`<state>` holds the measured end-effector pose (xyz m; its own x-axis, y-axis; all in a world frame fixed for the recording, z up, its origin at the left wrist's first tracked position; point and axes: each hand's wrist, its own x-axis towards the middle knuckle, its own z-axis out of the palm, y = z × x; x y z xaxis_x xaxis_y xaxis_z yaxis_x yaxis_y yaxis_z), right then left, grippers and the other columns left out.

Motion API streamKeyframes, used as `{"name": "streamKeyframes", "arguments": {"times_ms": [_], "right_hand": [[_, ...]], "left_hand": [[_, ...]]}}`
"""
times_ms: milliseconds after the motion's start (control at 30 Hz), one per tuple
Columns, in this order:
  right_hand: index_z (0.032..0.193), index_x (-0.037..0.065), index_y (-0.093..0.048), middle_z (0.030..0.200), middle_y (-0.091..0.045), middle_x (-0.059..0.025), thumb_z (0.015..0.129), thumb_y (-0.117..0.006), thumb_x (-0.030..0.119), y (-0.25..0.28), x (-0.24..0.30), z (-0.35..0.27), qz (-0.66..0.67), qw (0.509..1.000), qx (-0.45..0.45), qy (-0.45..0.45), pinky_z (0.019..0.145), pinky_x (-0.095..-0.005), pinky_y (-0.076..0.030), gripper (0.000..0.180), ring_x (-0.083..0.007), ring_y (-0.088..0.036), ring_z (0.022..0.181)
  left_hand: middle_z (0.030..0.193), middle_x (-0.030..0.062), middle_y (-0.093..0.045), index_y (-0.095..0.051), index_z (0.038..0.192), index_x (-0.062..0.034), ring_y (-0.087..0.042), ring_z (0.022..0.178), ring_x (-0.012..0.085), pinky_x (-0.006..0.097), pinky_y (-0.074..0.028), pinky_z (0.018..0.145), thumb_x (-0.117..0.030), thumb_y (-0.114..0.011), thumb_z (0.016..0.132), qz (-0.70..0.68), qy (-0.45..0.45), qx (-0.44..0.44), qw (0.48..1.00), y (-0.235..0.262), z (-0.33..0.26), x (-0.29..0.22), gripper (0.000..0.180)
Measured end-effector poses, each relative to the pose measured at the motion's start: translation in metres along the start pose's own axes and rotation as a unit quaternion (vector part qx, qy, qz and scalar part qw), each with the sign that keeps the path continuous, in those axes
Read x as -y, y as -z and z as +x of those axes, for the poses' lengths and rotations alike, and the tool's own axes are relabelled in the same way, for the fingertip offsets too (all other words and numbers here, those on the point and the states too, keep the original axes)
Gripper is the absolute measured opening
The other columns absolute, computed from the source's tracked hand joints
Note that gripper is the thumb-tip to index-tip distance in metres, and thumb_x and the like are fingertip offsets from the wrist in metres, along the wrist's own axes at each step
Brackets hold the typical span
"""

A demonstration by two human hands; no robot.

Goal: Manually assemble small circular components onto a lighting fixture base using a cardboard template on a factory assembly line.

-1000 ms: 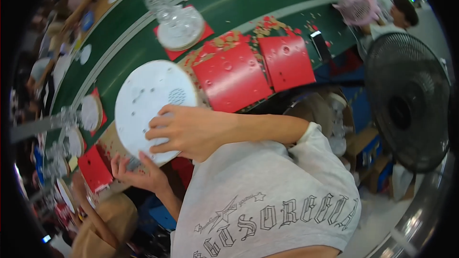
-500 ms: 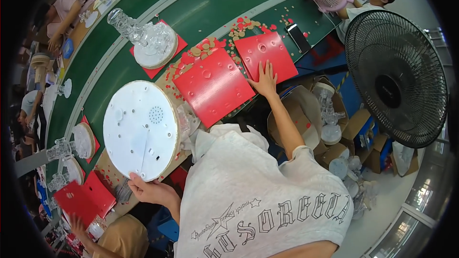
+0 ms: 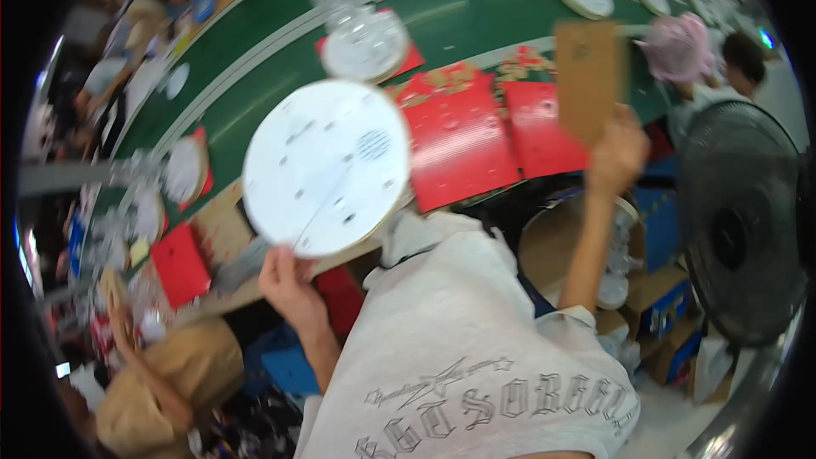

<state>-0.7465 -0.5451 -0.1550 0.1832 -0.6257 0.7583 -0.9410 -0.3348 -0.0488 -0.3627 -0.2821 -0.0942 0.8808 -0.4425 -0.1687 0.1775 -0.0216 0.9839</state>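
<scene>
A large white round disc (image 3: pixel 327 166), with small dark spots and a dotted patch, stands tilted at the left of my body. My left hand (image 3: pixel 289 285) grips its lower rim. Raised at the right, my right hand (image 3: pixel 619 153) pinches the lower corner of a flat brown sheet (image 3: pixel 588 76) bearing a small round mark. This hand is blurred by motion. The sheet covers part of a red sheet (image 3: pixel 537 132) on the bench. Beside that lies a wider red sheet (image 3: pixel 463 149), close to the disc's right edge.
Clear plastic parts on a white round base (image 3: pixel 365 47) stand on the green belt (image 3: pixel 476 4). Red and brown cut-out dots (image 3: pixel 446 76) lie behind the red sheets. A large black fan (image 3: pixel 735 229) is at my right, above cartons. A co-worker's arm (image 3: pixel 149 365) is at left.
My right hand has come off the red sheet and moved up and right, now holding the brown sheet. My left hand keeps the disc. The whole view has shifted.
</scene>
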Motion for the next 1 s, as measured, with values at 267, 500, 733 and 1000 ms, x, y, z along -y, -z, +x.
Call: {"name": "streamKeyframes", "arguments": {"times_ms": [267, 500, 733, 1000], "right_hand": [[0.125, -0.006, -0.062, 0.116, -0.068, -0.0104, 0.106, -0.052, 0.021, 0.014, 0.126, 0.06, 0.642, 0.663, 0.014, -0.384, 0.09, -0.0335, -0.056, 0.035, -0.0203, -0.067, 0.102], [0.148, -0.003, -0.046, 0.102, -0.074, -0.0078, 0.101, -0.058, 0.008, 0.019, 0.239, 0.045, 0.696, 0.569, 0.328, -0.29, 0.084, -0.0244, -0.05, 0.051, -0.0069, -0.064, 0.092], [0.153, 0.002, -0.042, 0.085, -0.07, -0.0036, 0.099, -0.059, 0.005, 0.035, 0.22, 0.049, 0.601, 0.622, 0.443, -0.235, 0.073, -0.0212, -0.045, 0.056, -0.0029, -0.056, 0.072], [0.152, -0.001, -0.041, 0.105, -0.075, -0.0154, 0.097, -0.061, 0.003, 0.03, 0.205, 0.044, 0.653, 0.592, 0.417, -0.223, 0.077, -0.0257, -0.053, 0.059, -0.0085, -0.068, 0.088]], "left_hand": [[0.071, 0.0079, -0.065, -0.06, 0.079, -0.0013, -0.058, 0.061, 0.0132, 0.025, -0.041, 0.058, -0.015, -0.059, 0.099, -0.059, 0.005, 0.122, 0.991, 0.005, -0.003, 0.0, 0.025], [0.074, 0.0098, -0.063, -0.063, 0.095, 0.0032, -0.061, 0.066, 0.0187, 0.028, -0.043, 0.062, -0.027, -0.047, 0.105, -0.118, 0.004, 0.039, 0.992, -0.001, -0.016, 0.006, 0.036], [0.077, 0.0108, -0.068, -0.066, 0.098, 0.0014, -0.061, 0.068, 0.0191, 0.031, -0.047, 0.066, -0.048, -0.034, 0.105, -0.186, 0.039, 0.039, 0.981, -0.008, -0.02, 0.004, 0.059], [0.084, 0.0044, -0.067, -0.067, 0.107, 0.003, -0.055, 0.068, 0.0102, 0.026, -0.043, 0.064, -0.022, -0.06, 0.096, -0.088, 0.053, 0.089, 0.991, 0.011, -0.02, -0.007, 0.028]]}}
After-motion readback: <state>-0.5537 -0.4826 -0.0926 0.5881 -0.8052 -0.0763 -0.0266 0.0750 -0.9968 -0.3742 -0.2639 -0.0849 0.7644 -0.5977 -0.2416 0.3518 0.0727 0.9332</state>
